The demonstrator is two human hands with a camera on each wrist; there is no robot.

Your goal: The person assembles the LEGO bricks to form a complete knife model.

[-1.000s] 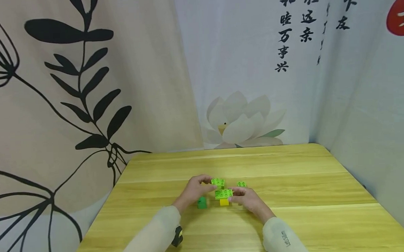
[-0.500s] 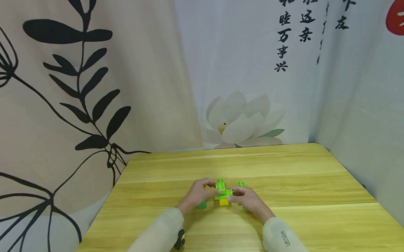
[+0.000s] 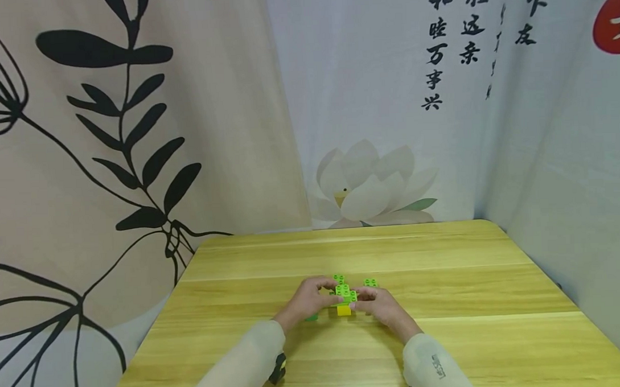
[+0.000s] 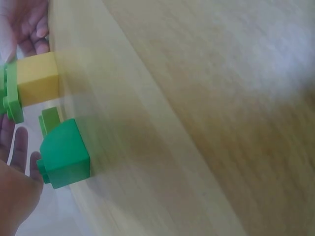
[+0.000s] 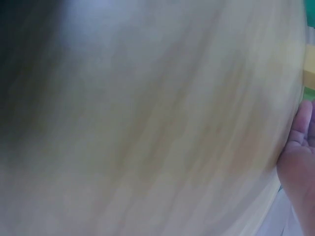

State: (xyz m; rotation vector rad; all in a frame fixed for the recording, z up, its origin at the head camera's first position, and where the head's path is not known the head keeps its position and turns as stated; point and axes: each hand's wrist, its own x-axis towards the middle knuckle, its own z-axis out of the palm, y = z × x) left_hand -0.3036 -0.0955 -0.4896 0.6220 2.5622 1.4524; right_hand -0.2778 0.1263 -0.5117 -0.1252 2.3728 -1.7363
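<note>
A light green toy brick is pinched between the thumb and fingers of my left hand. It sits over a wider light green brick; whether the studs have joined I cannot tell. Under that wider brick is a yellow brick, standing on the table and plain to see in the left wrist view. My right hand grips the wider brick's right end. A dark green curved-top brick stands beside the left hand, mostly covered by it in the head view.
Another light green brick shows just behind the stack. One more light green brick lies behind my right hand. The wooden table reaches back to a printed curtain.
My left hand has come right and slightly nearer, bringing its light green brick over the wider one. The dark green brick has become mostly hidden behind that hand. My right hand stays put.
</note>
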